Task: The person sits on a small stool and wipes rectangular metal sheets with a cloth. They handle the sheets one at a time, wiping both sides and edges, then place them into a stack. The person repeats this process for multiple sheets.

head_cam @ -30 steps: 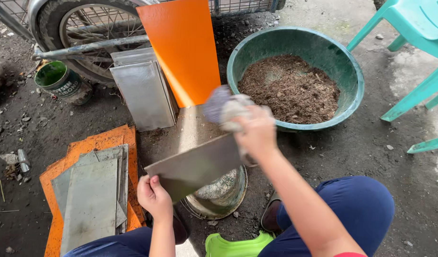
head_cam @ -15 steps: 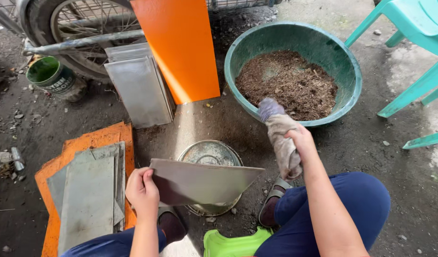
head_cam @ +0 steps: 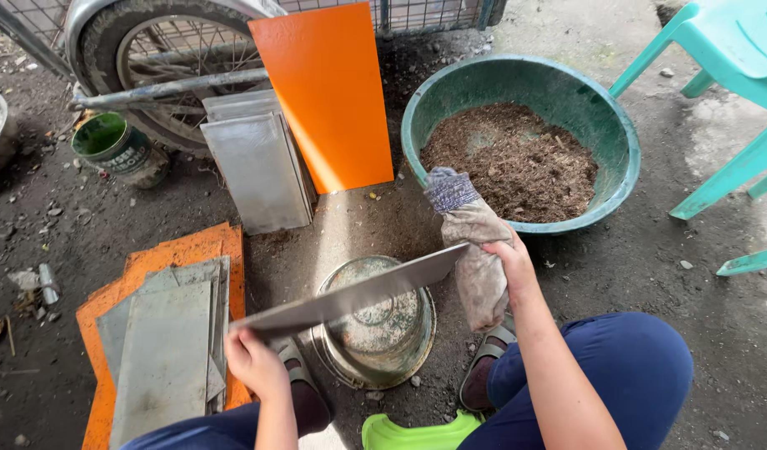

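While a stack of grey metal sheets (head_cam: 162, 350) lies flat on an orange board (head_cam: 171, 254) at the left, the left hand (head_cam: 254, 362) is closed around the near end of a metal plate (head_cam: 358, 292), held nearly edge-on and slanting up to the right over a round metal tin (head_cam: 375, 337) on the ground. Behind, more sheets (head_cam: 258, 167) and an upright orange panel (head_cam: 329, 92) lean near a wheel (head_cam: 142, 58). At the plate's far end, the right hand (head_cam: 508, 262) grips a dirty cloth glove (head_cam: 471, 242) tightly, touching the plate's edge. Beyond it sits a green basin (head_cam: 617, 158) of brown mulch, with a teal chair (head_cam: 725, 58) at the right.
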Available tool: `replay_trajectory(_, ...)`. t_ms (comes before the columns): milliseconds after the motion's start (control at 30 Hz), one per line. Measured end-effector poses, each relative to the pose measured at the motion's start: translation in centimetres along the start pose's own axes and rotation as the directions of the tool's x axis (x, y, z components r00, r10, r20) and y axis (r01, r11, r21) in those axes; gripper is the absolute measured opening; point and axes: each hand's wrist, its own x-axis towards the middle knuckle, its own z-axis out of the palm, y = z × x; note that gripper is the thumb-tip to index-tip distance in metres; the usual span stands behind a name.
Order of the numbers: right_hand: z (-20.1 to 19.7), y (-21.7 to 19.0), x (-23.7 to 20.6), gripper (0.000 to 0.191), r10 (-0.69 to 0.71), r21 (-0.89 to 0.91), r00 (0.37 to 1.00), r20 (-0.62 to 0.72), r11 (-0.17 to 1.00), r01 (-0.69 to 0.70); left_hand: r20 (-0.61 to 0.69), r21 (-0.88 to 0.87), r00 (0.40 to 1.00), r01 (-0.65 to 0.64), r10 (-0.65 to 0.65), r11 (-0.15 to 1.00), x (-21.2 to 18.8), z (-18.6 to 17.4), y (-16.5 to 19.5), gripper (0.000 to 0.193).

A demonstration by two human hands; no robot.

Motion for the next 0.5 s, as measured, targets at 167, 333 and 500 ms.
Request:
replay_trajectory(167, 0.1, 3.6, -0.4, 0.060, -0.165, -0.034, 0.977, -0.133, 0.986, 0.162, 0.008, -0.100, 0.965, 0.263, -0.263, 0.960, -2.2, -0.4, -1.7, 0.016)
replay_trajectory(333, -0.5, 9.1, -1.6, 0.049, -0.253, -0.408, 0.966, -0.044, 0.887, 0.214, -0.016, -0.223, 0.972, 0.227, -0.236, 0.948, -1.1, -0.1, -1.6, 0.017)
replay_trajectory(500, -0.4, 11.1, -3.8, 0.058, 0.079, -0.504, 0.971, -0.227, 0.844, -0.186, 0.067, -0.413, 0.964, 0.263, -0.259, 0.872, -0.3, 0.0, -1.1, 0.017)
